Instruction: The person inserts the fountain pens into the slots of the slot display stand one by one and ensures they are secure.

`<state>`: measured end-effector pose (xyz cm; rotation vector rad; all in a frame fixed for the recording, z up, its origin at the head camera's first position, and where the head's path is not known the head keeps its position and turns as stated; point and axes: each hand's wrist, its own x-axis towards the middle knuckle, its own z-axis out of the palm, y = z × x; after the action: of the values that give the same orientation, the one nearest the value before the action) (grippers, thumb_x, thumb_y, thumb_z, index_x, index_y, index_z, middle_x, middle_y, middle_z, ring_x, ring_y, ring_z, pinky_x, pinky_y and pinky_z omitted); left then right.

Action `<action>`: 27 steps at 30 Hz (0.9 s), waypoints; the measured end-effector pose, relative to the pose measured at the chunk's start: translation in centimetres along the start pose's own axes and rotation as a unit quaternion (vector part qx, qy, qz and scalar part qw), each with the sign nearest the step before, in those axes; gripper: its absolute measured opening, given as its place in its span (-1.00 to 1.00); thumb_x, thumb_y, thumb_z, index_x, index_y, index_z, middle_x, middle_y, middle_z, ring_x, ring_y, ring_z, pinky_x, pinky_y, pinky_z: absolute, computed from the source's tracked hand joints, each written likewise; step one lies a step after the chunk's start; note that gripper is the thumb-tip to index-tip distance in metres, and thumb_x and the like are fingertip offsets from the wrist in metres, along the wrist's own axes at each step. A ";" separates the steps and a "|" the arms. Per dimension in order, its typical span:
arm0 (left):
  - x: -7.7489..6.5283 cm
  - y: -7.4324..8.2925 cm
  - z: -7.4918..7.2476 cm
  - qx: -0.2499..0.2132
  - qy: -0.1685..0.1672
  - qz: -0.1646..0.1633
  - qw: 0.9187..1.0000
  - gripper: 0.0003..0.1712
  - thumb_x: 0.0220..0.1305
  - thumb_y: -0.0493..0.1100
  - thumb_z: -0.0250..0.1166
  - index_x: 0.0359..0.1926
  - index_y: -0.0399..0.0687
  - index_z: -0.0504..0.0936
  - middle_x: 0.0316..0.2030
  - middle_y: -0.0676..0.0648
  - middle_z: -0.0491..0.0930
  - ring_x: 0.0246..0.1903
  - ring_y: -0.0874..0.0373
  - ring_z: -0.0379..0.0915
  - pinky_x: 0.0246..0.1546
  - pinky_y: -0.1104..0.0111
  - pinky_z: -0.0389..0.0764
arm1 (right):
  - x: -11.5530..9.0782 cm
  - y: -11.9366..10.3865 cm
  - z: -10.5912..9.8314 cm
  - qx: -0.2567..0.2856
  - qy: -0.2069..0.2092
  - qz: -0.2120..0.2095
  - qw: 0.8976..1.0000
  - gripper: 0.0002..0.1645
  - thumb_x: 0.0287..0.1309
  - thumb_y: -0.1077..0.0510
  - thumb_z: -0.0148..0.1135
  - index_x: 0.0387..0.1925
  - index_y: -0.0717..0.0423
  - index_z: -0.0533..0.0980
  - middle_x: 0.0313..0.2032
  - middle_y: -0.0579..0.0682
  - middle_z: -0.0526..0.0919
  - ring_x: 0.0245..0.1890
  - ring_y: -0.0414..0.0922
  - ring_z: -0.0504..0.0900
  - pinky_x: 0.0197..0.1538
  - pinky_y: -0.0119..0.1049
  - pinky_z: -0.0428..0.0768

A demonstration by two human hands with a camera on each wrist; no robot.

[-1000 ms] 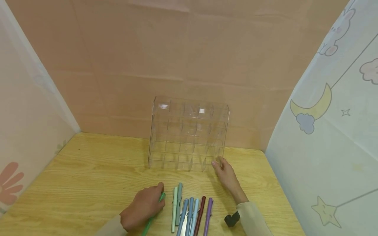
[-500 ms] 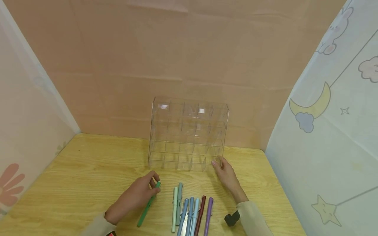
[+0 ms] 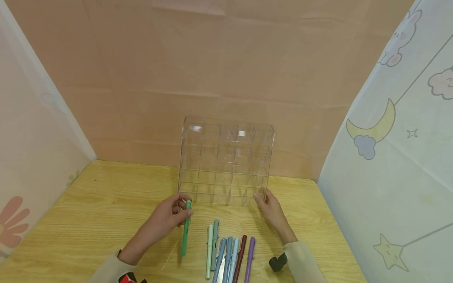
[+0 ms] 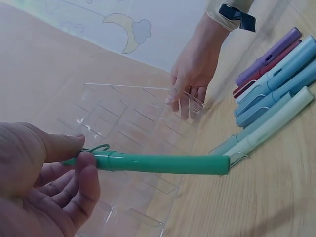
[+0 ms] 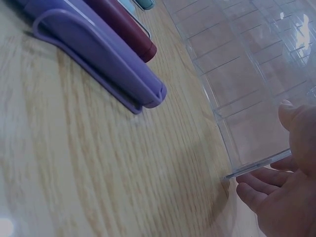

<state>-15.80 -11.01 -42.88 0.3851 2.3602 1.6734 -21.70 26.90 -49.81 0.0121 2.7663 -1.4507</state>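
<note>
- Head: L hand point(image 3: 166, 218) pinching green pen point(image 3: 186, 232) near its upper end, thumb + fingers closed on it; pen hangs below the fingertips, near vert., slight tilt. Lower-end contact w/ table point(image 3: 116, 220): can't tell.
- Head: R hand point(image 3: 273, 212) gripping clear rack point(image 3: 226, 163) at its lower R corner, thumb in front. Rack stands upright, L of R fingers, just beyond L fingers; L fingertip contact w/ rack: can't tell.
- Head: R of L fingers, on table, L to R: lt green pen point(image 3: 209, 251), gray-green pen point(image 3: 215, 243), two blue pens point(image 3: 219, 259), lt blue pen point(image 3: 233, 259), dk red pen point(image 3: 240, 257), purple pen point(image 3: 249, 259). All nearer the person than R fingers.
- L wrist: green pen between thumb + index, clip by the thumb, barrel pointing away from the fingertips; other fingers loosely curled under. Rack behind pen, R hand at far corner.
- R wrist: thumb over rack face, other fingers under its edge, i.e. corner held between. Purple pen nearest R fingers, apart from them; dk red pen next past it.
</note>
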 end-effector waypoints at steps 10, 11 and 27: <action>0.8 1.1 0.0 -0.024 0.036 0.005 0.999 -0.62 0.52 -0.21 0.33 0.23 -0.23 0.47 -0.15 -0.15 0.53 -0.42 0.21 0.52 -0.35 0.34 0.67 | -0.1 -0.1 -0.1 -0.002 -0.001 -0.001 1.000 -0.08 0.63 -0.26 0.02 0.64 0.30 0.09 0.60 0.42 0.19 0.58 0.45 0.22 0.54 0.35 0.30; 0.9 1.2 0.1 -0.028 0.037 0.006 0.999 -0.63 0.52 -0.22 0.33 0.21 -0.23 0.46 -0.15 -0.15 0.53 -0.42 0.21 0.52 -0.34 0.34 0.67 | -0.2 -0.2 -0.1 -0.001 -0.001 0.000 1.000 -0.09 0.64 -0.25 0.01 0.64 0.29 0.09 0.60 0.42 0.19 0.58 0.45 0.22 0.54 0.36 0.30; 2.9 3.2 2.9 -0.073 0.037 0.032 0.996 -0.73 0.52 -0.27 0.32 -0.06 -0.21 0.34 -0.30 -0.18 0.62 -0.42 0.16 0.60 -0.34 0.41 0.66 | -0.2 -0.3 0.0 0.006 -0.003 0.002 1.000 -0.09 0.65 -0.21 0.02 0.64 0.32 0.07 0.62 0.41 0.15 0.60 0.44 0.18 0.57 0.34 0.25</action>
<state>-17.33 -6.41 -40.85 0.3807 2.2796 1.9070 -21.52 26.72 -49.53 0.0151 2.7514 -1.4646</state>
